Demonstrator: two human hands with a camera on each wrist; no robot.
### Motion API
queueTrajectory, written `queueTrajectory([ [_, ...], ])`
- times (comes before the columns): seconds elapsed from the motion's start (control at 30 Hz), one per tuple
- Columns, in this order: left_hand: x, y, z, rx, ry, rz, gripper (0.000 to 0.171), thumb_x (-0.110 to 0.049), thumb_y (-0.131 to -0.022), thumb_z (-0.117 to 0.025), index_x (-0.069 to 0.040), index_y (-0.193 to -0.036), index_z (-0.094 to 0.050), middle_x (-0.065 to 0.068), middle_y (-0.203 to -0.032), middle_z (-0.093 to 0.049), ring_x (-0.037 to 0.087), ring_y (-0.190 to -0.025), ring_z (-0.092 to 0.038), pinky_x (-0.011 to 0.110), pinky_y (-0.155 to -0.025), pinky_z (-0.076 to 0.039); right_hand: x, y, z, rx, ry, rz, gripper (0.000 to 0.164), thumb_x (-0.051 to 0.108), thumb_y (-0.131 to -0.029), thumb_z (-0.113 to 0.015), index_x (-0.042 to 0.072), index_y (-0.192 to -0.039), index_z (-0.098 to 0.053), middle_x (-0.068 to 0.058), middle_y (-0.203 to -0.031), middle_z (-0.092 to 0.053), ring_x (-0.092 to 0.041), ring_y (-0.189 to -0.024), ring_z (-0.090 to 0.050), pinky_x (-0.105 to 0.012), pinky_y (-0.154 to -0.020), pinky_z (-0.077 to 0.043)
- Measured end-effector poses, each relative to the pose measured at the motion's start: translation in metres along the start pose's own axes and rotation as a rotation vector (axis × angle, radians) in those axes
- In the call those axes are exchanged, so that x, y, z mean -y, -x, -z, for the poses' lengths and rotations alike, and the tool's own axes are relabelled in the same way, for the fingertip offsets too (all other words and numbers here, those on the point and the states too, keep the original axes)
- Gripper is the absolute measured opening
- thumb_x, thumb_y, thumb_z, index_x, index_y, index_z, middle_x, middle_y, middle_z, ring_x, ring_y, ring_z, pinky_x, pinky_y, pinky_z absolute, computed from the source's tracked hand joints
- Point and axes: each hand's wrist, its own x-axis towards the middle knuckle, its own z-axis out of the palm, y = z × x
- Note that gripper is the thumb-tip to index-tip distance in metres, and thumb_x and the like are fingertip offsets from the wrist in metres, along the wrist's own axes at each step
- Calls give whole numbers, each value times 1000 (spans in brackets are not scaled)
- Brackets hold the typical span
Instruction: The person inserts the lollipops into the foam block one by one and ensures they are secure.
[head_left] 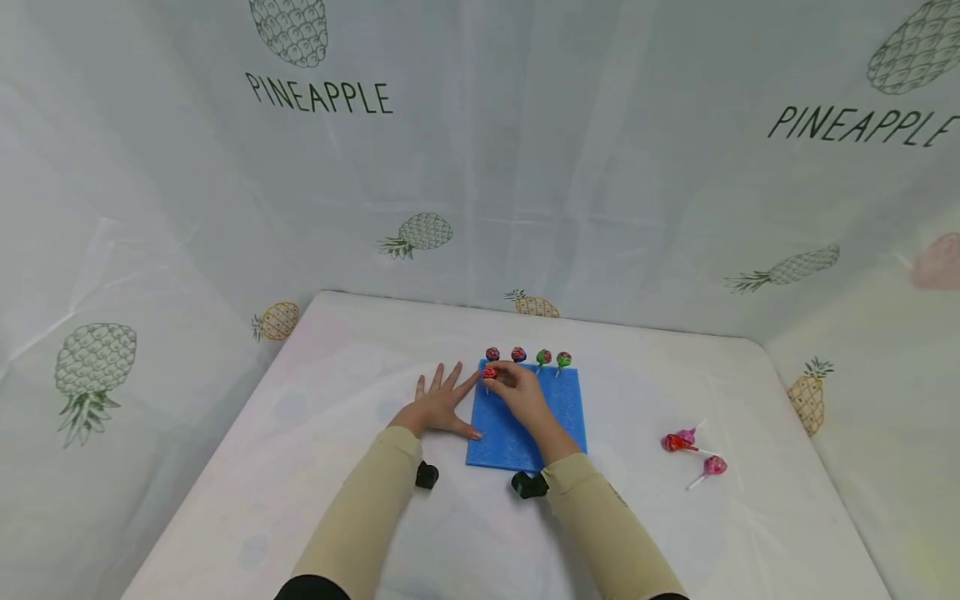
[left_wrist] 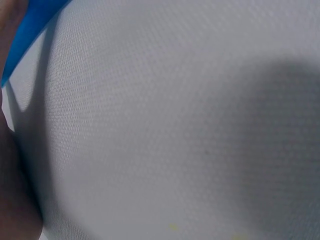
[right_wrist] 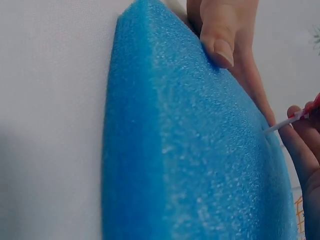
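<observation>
Sleeves (head_left: 367,500) in beige extend forward over a white-covered table (head_left: 262,467), with a black wrist camera (head_left: 529,485) visible below each cuff. Three loose lollipops (head_left: 715,465), in red, pink and purple wrappers, lie grouped on the table, well to the right of a rectangular blue foam board (head_left: 517,433). Left hand (head_left: 437,408) is spread at the left side of the board, its thumb resting on the board edge; it grips nothing. Right hand (head_left: 522,398) reaches over the board and pinches a red lollipop (head_left: 490,373) near the board's far left corner. The stick's lower end meets the foam surface; insertion depth cannot be determined. The hands are close together. Beyond them, four lollipops (head_left: 543,357), two with green in their wrappers, stand in a row along the far edge. Pineapple-printed sheeting (head_left: 525,167) forms the backdrop.
</observation>
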Motion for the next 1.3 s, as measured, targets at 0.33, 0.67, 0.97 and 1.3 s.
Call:
queueTrajectory([
  [0.33,-13,11,11,24,1,-3,118,-72,-69,-72,-30,-158,-8,10,-163,6,39,-145,16,65,-108,11,-4,5,2,-1,-93,-28,29,13,-93,-68,2,-120,-66,-12,-112,-68,-24,-99,-68,-34,-80,-56],
  [0.67,-13,12,14,19,-5,-10,116,-70,-70,-73,-29,-158,-9,11,-163,5,40,-145,14,66,-108,8,-2,0,3,-31,-81,-50,23,13,-89,-72,5,-110,-69,-10,-106,-71,-21,-91,-71,-35,-78,-56],
  [0.97,-9,9,7,11,-14,3,116,-70,-69,-73,-33,-158,-8,11,-163,5,40,-145,15,67,-108,7,-2,-2,1,-39,-72,-56,23,13,-86,-75,2,-104,-66,-10,-90,-73,-20,-79,-71,-34,-72,-56],
  [1.3,0,0,0,10,-12,-3,120,-78,-66,-69,-35,-157,-4,6,-163,10,36,-144,20,64,-108,12,-1,-7,-1,-43,-46,-36,24,14,-84,-78,5,-103,-65,-6,-83,-72,-18,-73,-69,-33,-66,-55],
])
